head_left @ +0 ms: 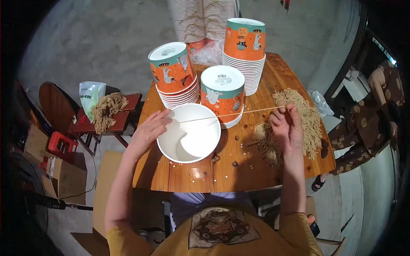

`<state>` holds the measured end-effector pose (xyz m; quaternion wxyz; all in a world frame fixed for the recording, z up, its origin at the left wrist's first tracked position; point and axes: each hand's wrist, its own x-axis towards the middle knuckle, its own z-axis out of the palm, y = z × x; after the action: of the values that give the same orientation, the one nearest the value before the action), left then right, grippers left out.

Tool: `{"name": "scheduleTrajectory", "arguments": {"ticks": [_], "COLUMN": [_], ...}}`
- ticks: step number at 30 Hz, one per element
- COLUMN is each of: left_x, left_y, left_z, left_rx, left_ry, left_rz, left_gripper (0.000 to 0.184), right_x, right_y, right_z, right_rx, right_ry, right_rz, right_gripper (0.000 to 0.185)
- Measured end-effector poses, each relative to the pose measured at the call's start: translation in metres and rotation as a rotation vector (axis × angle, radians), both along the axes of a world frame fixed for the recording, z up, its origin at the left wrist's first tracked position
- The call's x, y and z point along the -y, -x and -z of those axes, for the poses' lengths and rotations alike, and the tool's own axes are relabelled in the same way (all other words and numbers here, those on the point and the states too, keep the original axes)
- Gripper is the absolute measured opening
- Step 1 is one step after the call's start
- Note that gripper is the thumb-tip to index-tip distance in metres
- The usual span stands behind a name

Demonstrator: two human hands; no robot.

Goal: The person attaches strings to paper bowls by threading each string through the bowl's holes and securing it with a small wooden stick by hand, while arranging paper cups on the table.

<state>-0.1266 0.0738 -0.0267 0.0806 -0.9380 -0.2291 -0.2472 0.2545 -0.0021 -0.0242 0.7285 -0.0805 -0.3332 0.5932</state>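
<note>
A thin tan string (pixel 243 112) stretches nearly straight between my two hands, crossing above a white paper bucket (pixel 188 158). The bucket's mouth faces me, and its inside is bare white. My left hand (pixel 149 130) is at the bucket's left rim, fingers closed around the string's left end; the exact grip is partly hidden. Higher and to the right, my right hand (pixel 289 123) pinches the string between thumb and fingers. Beside that hand lies a heap of tan strings (pixel 305 119), with a darker tangled bundle (pixel 272 147) under the wrist.
Upside-down stacks of orange printed buckets stand behind: a left stack (pixel 173 74), a middle stack (pixel 223 94) and a tall right stack (pixel 244 47). All rest on a wooden table (pixel 196 181). A red bench (pixel 128 113) holds more string (pixel 109 111). Another person (pixel 371 123) is at the right.
</note>
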Motion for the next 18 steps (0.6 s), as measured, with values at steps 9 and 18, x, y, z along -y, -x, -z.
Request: {"name": "scheduleTrajectory", "arguments": {"ticks": [9,18], "left_x": [0.003,0.033], "left_y": [0.001,-0.002], "left_z": [-0.005,-0.014], "left_rx": [-0.058,0.357], "left_ry": [-0.037,0.113], "left_rz": [-0.009,-0.188], "left_gripper": [0.008,0.033], "right_x": [0.005,0.024], "right_y": [0.006,0.028], "right_z": [-0.020,-0.033], "right_rx": [-0.245,0.284], "right_ry": [-0.071,0.028], "right_rz": [-0.001,0.196], "right_gripper": [0.014,0.019]}}
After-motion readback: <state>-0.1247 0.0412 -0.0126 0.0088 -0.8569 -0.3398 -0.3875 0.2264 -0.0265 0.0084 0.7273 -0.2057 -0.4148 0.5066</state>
